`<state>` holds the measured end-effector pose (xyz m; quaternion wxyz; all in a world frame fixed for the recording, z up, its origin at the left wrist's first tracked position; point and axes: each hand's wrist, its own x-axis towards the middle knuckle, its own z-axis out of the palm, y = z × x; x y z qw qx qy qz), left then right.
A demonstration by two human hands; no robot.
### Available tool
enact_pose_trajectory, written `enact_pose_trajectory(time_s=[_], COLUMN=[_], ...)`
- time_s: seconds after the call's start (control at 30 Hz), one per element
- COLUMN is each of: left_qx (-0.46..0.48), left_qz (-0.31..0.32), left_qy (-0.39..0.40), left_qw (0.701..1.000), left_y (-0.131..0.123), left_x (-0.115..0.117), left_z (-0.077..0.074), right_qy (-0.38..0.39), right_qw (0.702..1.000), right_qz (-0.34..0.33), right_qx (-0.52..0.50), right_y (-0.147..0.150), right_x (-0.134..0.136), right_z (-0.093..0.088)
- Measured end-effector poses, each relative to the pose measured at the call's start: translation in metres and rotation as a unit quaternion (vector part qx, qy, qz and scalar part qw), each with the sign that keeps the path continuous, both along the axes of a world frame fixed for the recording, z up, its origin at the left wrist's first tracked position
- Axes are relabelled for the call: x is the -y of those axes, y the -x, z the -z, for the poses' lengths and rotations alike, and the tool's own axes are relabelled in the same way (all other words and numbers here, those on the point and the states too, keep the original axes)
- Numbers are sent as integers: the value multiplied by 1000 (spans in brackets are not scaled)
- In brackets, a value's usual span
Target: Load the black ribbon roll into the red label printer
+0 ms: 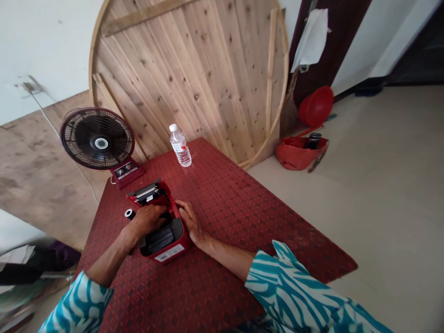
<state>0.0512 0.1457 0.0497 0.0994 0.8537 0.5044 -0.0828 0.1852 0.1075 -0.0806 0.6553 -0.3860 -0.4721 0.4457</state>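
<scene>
A small red printer (163, 247) with its lid open lies on the red patterned table (225, 199). My left hand (147, 218) reaches down into the open compartment, fingers curled over the dark inside; what they touch is hidden. My right hand (190, 223) rests against the printer's right side, fingers bent along its edge as if bracing it. A small black-and-white roll core (129, 213) lies on the table just left of the printer.
A clear water bottle (180, 145) stands at the table's far edge. A red-based table fan (99, 141) sits at the far left corner. A round wooden tabletop (194, 69) leans on the wall behind. Red basins (305, 138) lie on the floor at right.
</scene>
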Motion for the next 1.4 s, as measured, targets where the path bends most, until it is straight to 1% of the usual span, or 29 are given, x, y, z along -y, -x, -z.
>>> enact_pose_trajectory(time_s=[0.07,0.13,0.17,0.23,0.3,0.33,0.4,0.47,0.5,0.57,0.63,0.7,0.8,0.87,0.93,1.0,1.1,1.2,1.3,1.4], left_qx=[-1,3,20,101,213,258,302,338,366,431,464,467,457,444,424,404,379,357,338,307], left_qz=[5,7,9,2,-34,-66,-134,-189,-213,-258,-302,-324,-329,-324,-317,-308,-288,-268,-252,-231], left_qy=[1,-3,-6,-18,-51,-78,-121,-133,-134,-134,-143,-154,-164,-163,-152,-136,-118,-124,-147,-126], left_qw=[1000,1000,1000,995,975,961,936,912,896,855,820,808,810,820,834,850,871,886,895,915], left_y=[1,3,6,18,39,53,84,115,129,150,161,163,158,154,152,151,152,156,160,161], left_x=[3,9,14,25,35,39,40,34,28,12,-8,-28,-53,-63,-68,-71,-74,-71,-55,-31], left_z=[-2,-8,-12,-23,-37,-45,-57,-62,-60,-49,-30,-7,25,42,53,59,59,51,41,38], right_qy=[2,3,2,-1,0,2,8,14,16,25,38,50,56,53,51,47,42,41,37,32], right_qw=[1000,1000,1000,1000,1000,1000,1000,1000,1000,999,999,998,998,998,998,998,999,999,999,999], right_qz=[1,0,-2,-6,-9,-10,-13,-18,-21,-27,-32,-38,-40,-35,-32,-31,-31,-31,-34,-36], right_qx=[-2,0,2,9,11,9,4,-1,-1,0,-1,-1,-1,2,8,11,9,8,14,22], right_y=[0,-1,-2,-4,-5,-5,-6,-7,-7,-8,-8,-8,-8,-8,-9,-9,-9,-9,-9,-9], right_x=[0,0,0,1,2,2,4,5,5,7,8,8,8,8,8,8,8,8,7,6], right_z=[-1,-2,-3,-3,-2,-1,0,0,-1,-3,-5,-6,-6,-5,-6,-7,-8,-7,-6,-4])
